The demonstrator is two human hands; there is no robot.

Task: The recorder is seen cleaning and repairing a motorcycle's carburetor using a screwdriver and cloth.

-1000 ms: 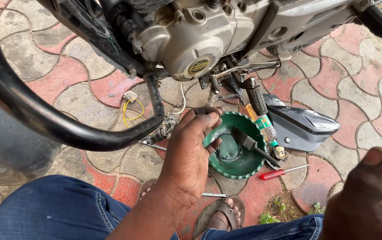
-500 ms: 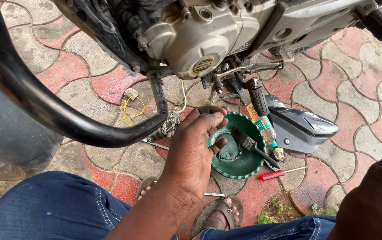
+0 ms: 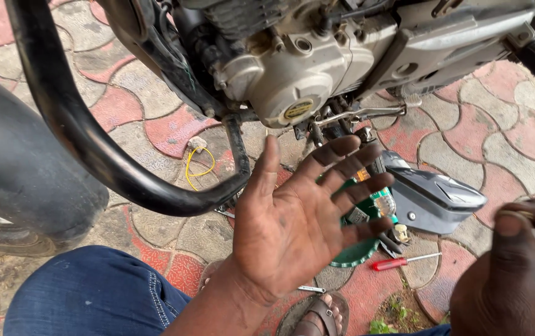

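Our left hand (image 3: pixel 298 227) is spread wide open, palm up and grimy, all five digits splayed and nothing in its grasp. It hides most of the green round tray (image 3: pixel 356 252) lying on the paving just beyond and below the fingertips; we see only the tray's lower rim and a slice of its inside, where a few small parts sit that we cannot count or name for sure. One red-handled screwdriver (image 3: pixel 398 261) lies just right of the tray, its tip half hidden, and one grey plastic cover panel (image 3: pixel 432 196) rests on the ground to the right of the fingers, near them but apart. Our right hand (image 3: pixel 516 267) is cut off by the frame's right and bottom edges; its fingers curl inward, and something small seems pinched at the thumb, though we cannot tell what. Above the left hand hangs the motorcycle engine (image 3: pixel 298 74), its round side cover close over the fingertips, with open air between. One black crash bar (image 3: pixel 99 155) sweeps past to the left of the thumb, leaving a narrow gap. Beyond it, one loop of yellow wire (image 3: pixel 199 165) lies on the patterned paving (image 3: pixel 497 118). Below the wrist we see our blue-jeaned knee (image 3: pixel 87 292) and one sandalled foot (image 3: pixel 317 314), partly cut off at the bottom edge.
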